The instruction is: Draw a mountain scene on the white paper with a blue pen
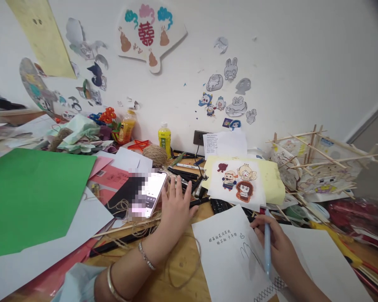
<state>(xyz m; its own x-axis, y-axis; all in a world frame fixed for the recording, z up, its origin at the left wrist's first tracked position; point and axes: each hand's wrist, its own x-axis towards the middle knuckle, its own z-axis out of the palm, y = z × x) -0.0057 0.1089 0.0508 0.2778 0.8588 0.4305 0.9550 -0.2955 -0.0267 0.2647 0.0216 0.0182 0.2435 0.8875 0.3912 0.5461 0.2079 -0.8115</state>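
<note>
My left hand (178,205) is open, its fingers spread at the right edge of a phone (154,195) with a lit screen, partly blurred out. Whether the fingertips touch the phone I cannot tell. In my right hand (275,243) is a light blue pen (267,247), held over a white sheet (220,260). The sheet bears two short lines of handwritten characters, a few curved pen strokes and a crosshatched band near its lower edge. A loop of twine (197,268) lies on the table between my left forearm and the sheet.
Black markers (185,173), a twine ball (155,155) and a yellow-green bottle (164,140) stand or lie behind my left hand. Green paper (34,197) covers the left. Cartoon drawings (236,182) lie behind the sheet; a wooden stick frame (318,151) stands at right.
</note>
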